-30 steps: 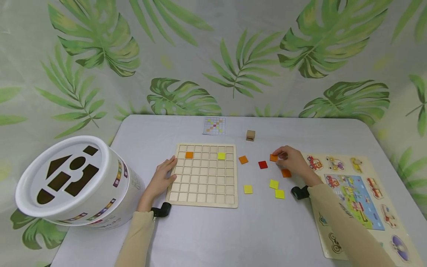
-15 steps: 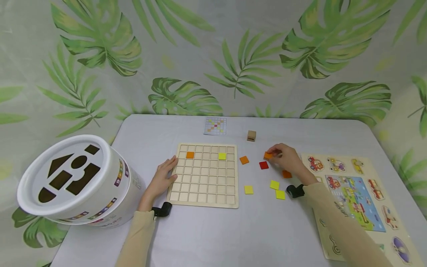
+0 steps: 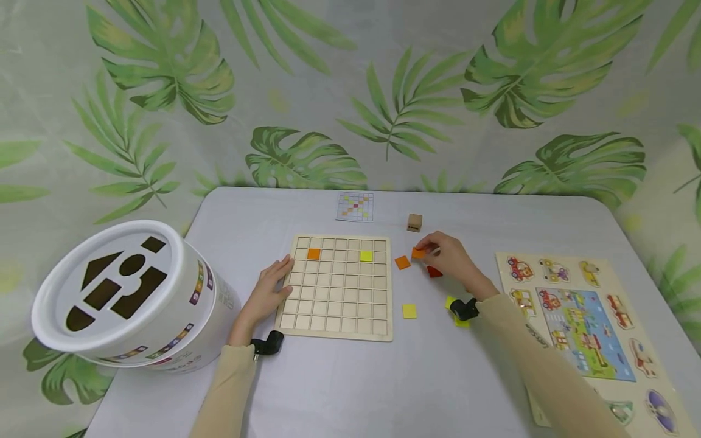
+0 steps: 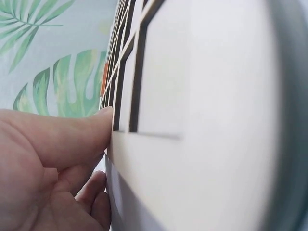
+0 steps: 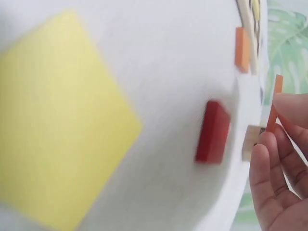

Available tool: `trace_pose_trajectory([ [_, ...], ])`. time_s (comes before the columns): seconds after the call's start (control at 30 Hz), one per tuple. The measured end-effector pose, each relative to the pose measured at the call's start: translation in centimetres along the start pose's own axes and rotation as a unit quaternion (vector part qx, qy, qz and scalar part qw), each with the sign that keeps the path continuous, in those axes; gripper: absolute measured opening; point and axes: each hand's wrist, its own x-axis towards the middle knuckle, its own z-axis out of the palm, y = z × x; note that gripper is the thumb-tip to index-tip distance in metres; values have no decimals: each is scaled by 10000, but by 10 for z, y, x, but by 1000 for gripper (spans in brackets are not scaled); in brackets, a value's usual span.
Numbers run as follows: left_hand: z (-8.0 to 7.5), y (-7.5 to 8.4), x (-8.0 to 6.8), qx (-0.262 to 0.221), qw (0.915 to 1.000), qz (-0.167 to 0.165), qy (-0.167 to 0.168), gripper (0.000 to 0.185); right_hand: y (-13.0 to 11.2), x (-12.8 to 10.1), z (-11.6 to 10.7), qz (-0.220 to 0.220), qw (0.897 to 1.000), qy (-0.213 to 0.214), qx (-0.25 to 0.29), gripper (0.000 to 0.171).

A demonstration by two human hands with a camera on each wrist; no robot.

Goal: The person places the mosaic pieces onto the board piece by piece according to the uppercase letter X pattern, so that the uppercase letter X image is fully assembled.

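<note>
Here we are at the white table (image 3: pixel 350 389), two beige sleeves (image 3: pixel 221 389) stretching over it. Along the table's right edge lies the puzzle (image 3: pixel 535 261), partly under the right sleeve. Over at the left edge stands the white bucket (image 3: pixel 221 307), big and round, shapes cut in its lid (image 3: pixel 66 277).

Farther in, a yellow tile (image 3: pixel 409 311) lies off the right edge of the board (image 3: pixel 339 294), and two other yellow tiles (image 3: pixel 462 323) peep out from behind the right wrist camera (image 3: pixel 464 309). And the left hand (image 3: pixel 268 291)? Resting at the board's left edge, touching it, fingers relaxed and grasping nothing. On the grid, second row from the far edge, sit an orange square (image 3: pixel 314 253) toward the far left corner and a yellow square (image 3: pixel 366 256) toward the far right.

Now the right hand (image 3: pixel 449 255): thumb and fingers pinch the orange tile (image 3: pixel 418 253) off the table, right of the board! A red tile (image 3: pixel 435 272) lies partly hidden below that hand; a loose orange piece (image 3: pixel 402 262) lies nearer the board.

Beyond them, a small wooden block (image 3: pixel 414 222), then the card (image 3: pixel 355 207) by the table's far edge, and behind everything the leafy curtain (image 3: pixel 383 91).
</note>
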Motion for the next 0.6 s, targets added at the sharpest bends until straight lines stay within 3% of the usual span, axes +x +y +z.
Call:
trace_pose_trajectory([
  [0.23, 0, 1, 0, 44, 10000, 28, 13, 57, 21, -2, -8, 392, 9986, 31, -356, 21],
  [0.33, 0, 2, 0, 50, 10000, 24, 16, 57, 20, 1, -9, 346, 9988, 4, -355, 20],
  [0.47, 0, 2, 0, 13, 10000, 27, 21, 57, 1, 10, 2, 86, 9999, -78, -119, 20],
  [0.6, 0, 2, 0, 17, 10000, 14, 16, 57, -31, 25, 27, -288, 9990, -325, 122, 20],
])
